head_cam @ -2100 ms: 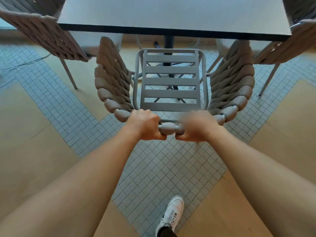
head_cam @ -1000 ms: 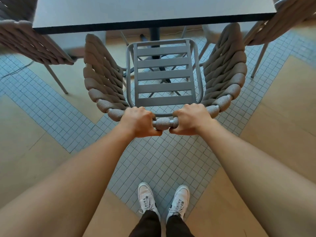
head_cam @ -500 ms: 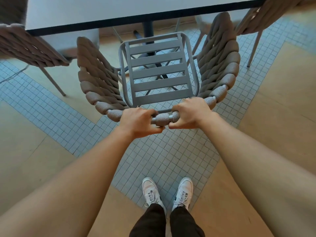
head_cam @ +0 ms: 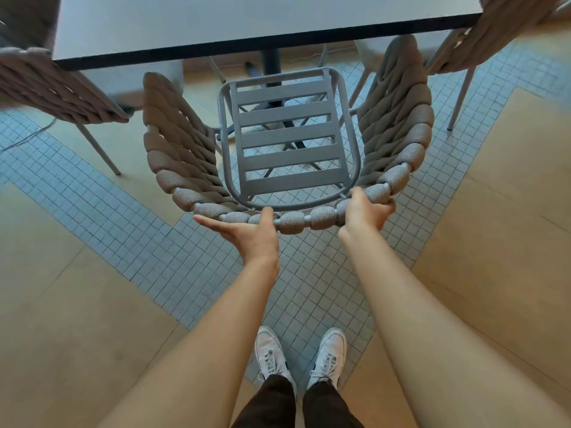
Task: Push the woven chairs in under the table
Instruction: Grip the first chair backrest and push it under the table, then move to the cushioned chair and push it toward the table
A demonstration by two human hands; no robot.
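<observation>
Both of my hands are on the top rail of the woven chair point(head_cam: 287, 143). My left hand point(head_cam: 251, 233) is open, fingers stretched flat to the left along the outside of the rail, thumb hooked over it, gripping nothing. My right hand point(head_cam: 366, 211) curls loosely around the rail's rope-wrapped curve, thumb on top; I cannot tell how firmly it holds. Nearer to me than the hands, my white sneakers point(head_cam: 272, 356) stand on the small grey floor tiles point(head_cam: 191, 251). Beyond the hands lies the slatted grey seat point(head_cam: 289, 134), its far edge just reaching under the table point(head_cam: 247, 23). Farther left and right of my hands stand two more woven chairs point(head_cam: 58, 88).
</observation>
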